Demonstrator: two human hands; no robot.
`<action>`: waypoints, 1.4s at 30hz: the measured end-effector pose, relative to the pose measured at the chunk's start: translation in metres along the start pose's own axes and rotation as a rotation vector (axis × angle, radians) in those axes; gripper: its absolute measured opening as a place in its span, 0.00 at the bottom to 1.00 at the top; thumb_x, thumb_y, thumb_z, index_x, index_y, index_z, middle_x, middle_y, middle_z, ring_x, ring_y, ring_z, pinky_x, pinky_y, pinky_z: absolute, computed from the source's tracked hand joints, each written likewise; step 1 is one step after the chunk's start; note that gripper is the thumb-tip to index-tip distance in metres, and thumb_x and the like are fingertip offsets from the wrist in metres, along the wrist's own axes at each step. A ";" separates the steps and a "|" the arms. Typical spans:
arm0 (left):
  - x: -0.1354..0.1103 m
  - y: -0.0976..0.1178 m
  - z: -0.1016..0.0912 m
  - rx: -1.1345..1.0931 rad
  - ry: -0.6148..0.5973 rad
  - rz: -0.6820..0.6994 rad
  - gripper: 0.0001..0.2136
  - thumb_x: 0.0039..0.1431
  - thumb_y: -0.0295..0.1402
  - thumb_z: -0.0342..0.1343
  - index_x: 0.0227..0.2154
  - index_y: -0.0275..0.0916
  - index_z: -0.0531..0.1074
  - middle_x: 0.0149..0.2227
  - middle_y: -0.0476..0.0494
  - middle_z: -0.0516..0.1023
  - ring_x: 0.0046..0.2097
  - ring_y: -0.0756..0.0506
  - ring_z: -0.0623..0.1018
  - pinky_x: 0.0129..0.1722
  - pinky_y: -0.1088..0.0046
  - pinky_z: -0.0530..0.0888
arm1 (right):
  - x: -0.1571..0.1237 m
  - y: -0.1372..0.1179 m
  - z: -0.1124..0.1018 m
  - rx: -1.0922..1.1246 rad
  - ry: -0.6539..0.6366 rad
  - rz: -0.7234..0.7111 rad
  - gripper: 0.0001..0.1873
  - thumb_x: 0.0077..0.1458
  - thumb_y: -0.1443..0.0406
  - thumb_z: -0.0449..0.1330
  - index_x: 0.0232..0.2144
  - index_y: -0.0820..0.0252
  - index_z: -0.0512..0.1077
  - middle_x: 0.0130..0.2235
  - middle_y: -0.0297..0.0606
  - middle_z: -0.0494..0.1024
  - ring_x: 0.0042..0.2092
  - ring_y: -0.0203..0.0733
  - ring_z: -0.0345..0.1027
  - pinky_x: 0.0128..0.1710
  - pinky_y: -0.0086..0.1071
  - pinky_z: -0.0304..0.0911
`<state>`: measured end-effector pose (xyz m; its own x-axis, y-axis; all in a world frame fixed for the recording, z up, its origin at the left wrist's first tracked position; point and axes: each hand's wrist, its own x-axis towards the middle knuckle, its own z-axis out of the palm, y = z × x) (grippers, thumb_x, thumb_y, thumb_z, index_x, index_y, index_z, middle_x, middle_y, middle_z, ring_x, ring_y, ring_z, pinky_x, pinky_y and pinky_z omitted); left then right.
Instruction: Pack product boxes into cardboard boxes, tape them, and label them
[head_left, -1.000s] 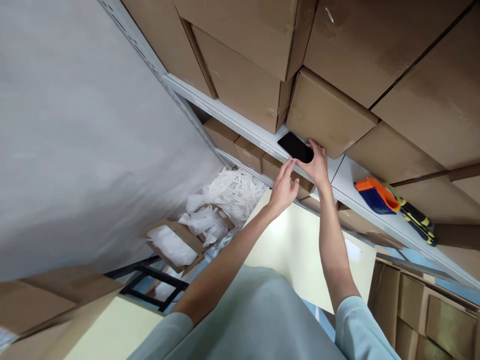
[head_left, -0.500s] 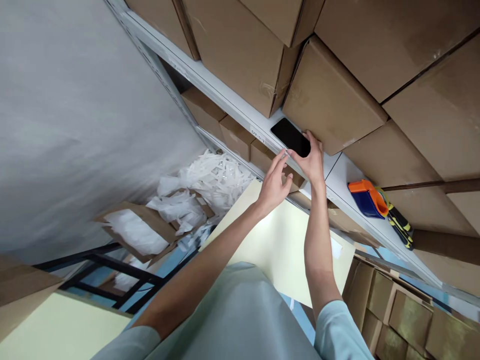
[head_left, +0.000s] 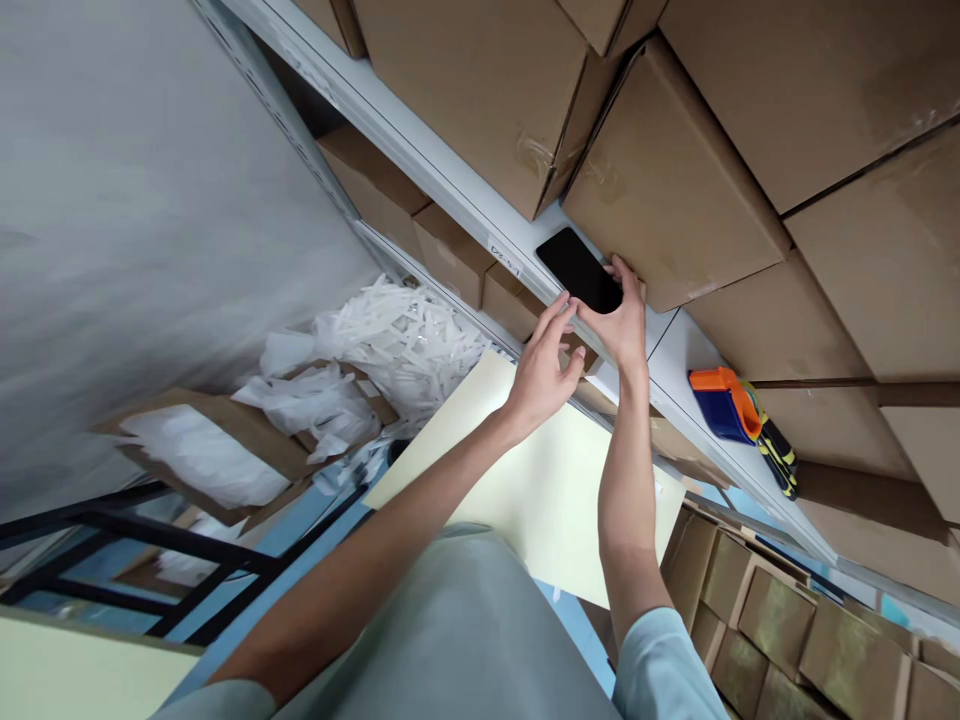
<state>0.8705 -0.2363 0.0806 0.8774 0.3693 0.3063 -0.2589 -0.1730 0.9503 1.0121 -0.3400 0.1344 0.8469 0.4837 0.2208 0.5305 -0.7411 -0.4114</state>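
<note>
A black smartphone (head_left: 579, 270) lies with its dark screen up at the front of a white shelf (head_left: 679, 345), close to a cardboard box (head_left: 671, 185). My right hand (head_left: 624, 318) grips the phone's near end, thumb on one side and fingers on the other. Beside it, my left hand (head_left: 546, 368) is open, its fingers apart and their tips by my right thumb at the phone's edge. I cannot tell whether those tips touch the phone.
Along the shelf to the right sit an orange-and-blue tape dispenser (head_left: 724, 405) and yellow-and-black tools (head_left: 778, 450). Below are a pale yellow board (head_left: 480, 460), an open carton (head_left: 217, 455), white scraps (head_left: 409, 335) and a black metal frame (head_left: 180, 540).
The view has shifted slightly, so the shelf and the items below it appear moved left. Both hands keep nearly the same pose around the smartphone.
</note>
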 end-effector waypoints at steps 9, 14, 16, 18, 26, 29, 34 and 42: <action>-0.001 0.000 0.001 -0.061 0.001 0.013 0.34 0.75 0.27 0.56 0.80 0.56 0.61 0.83 0.39 0.59 0.64 0.40 0.83 0.59 0.60 0.86 | 0.000 0.011 0.006 0.107 0.063 -0.049 0.49 0.64 0.47 0.71 0.79 0.49 0.60 0.72 0.47 0.76 0.75 0.60 0.64 0.77 0.64 0.61; -0.001 -0.002 0.003 -0.083 0.004 0.014 0.34 0.74 0.26 0.56 0.79 0.54 0.61 0.82 0.37 0.60 0.63 0.40 0.83 0.58 0.61 0.86 | 0.000 0.017 0.009 0.170 0.106 -0.071 0.49 0.63 0.45 0.72 0.78 0.48 0.62 0.72 0.48 0.76 0.75 0.60 0.65 0.77 0.64 0.62; 0.000 -0.003 0.003 -0.083 0.003 0.010 0.35 0.74 0.26 0.57 0.79 0.54 0.61 0.82 0.37 0.60 0.63 0.40 0.83 0.57 0.61 0.86 | 0.000 0.018 0.009 0.166 0.107 -0.074 0.48 0.63 0.45 0.72 0.78 0.48 0.63 0.72 0.47 0.76 0.75 0.59 0.65 0.77 0.64 0.62; 0.000 -0.003 0.004 -0.084 0.003 0.010 0.35 0.74 0.26 0.57 0.79 0.54 0.61 0.83 0.36 0.60 0.63 0.40 0.83 0.57 0.61 0.86 | 0.000 0.019 0.009 0.159 0.101 -0.077 0.48 0.63 0.45 0.72 0.78 0.47 0.62 0.72 0.47 0.76 0.75 0.59 0.65 0.77 0.65 0.62; -0.001 -0.002 0.004 -0.087 0.004 0.008 0.35 0.73 0.26 0.57 0.79 0.53 0.61 0.83 0.36 0.59 0.62 0.41 0.84 0.57 0.62 0.87 | -0.001 0.017 0.009 0.146 0.113 -0.094 0.48 0.65 0.44 0.71 0.79 0.45 0.60 0.74 0.45 0.75 0.76 0.59 0.65 0.77 0.66 0.60; -0.001 -0.003 0.004 -0.084 0.002 0.010 0.35 0.73 0.25 0.57 0.79 0.53 0.61 0.83 0.36 0.59 0.61 0.41 0.84 0.57 0.62 0.86 | -0.001 0.017 0.010 0.148 0.123 -0.100 0.48 0.65 0.44 0.70 0.79 0.44 0.59 0.74 0.45 0.74 0.76 0.59 0.65 0.77 0.66 0.60; -0.001 -0.004 0.006 -0.077 0.000 0.013 0.35 0.73 0.25 0.57 0.79 0.53 0.61 0.83 0.35 0.58 0.61 0.41 0.84 0.56 0.62 0.86 | 0.000 0.023 0.012 0.123 0.128 -0.130 0.49 0.65 0.45 0.71 0.80 0.43 0.58 0.74 0.45 0.74 0.75 0.59 0.66 0.76 0.67 0.62; -0.001 -0.004 0.005 -0.061 -0.013 0.000 0.37 0.72 0.25 0.57 0.80 0.53 0.61 0.84 0.36 0.58 0.60 0.42 0.84 0.56 0.62 0.86 | 0.002 0.031 0.019 0.127 0.163 -0.137 0.50 0.64 0.45 0.72 0.80 0.43 0.57 0.73 0.45 0.75 0.73 0.60 0.67 0.76 0.67 0.62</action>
<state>0.8727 -0.2411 0.0765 0.8827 0.3572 0.3055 -0.2824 -0.1164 0.9522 1.0290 -0.3532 0.1057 0.7672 0.4863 0.4182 0.6410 -0.6040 -0.4736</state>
